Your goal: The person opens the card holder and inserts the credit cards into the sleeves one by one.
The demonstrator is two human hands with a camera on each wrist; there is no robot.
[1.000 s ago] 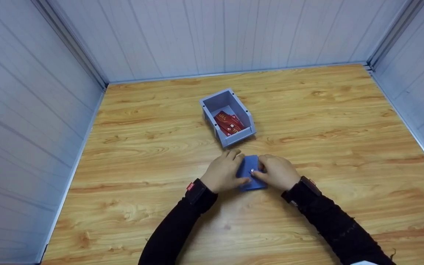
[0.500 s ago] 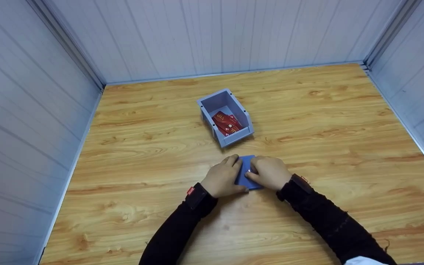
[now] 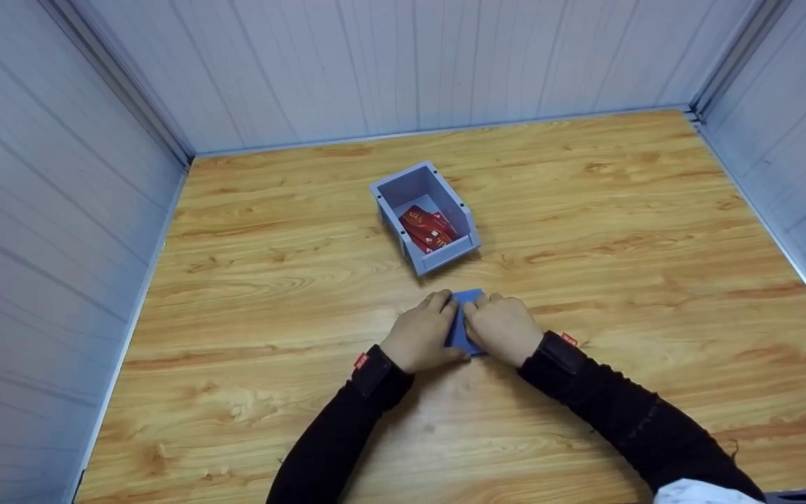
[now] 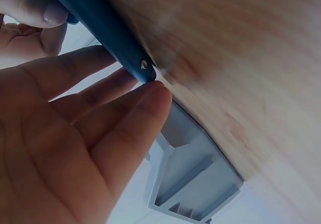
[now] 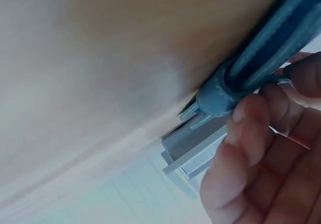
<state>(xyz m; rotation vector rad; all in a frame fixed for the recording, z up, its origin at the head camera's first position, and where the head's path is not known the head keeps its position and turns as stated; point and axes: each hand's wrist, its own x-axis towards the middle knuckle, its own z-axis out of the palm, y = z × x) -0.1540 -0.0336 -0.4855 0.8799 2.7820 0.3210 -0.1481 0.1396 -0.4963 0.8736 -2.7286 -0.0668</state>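
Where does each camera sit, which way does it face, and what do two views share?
Head: on the head, facing forward and down at the table, blue case, grey bin and red cards; left hand, right hand and black sleeves show.
Left wrist: on that wrist, facing low along the table past the case to the bin; the left hand's palm and fingers show.
Right wrist: on that wrist, facing past the case to the bin; the right hand's fingers show.
Shared: case and bin appear in both wrist views.

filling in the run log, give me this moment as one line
left hand: touching blue wallet | right hand: gripping blue wallet | gray bin: farther off, red cards inside
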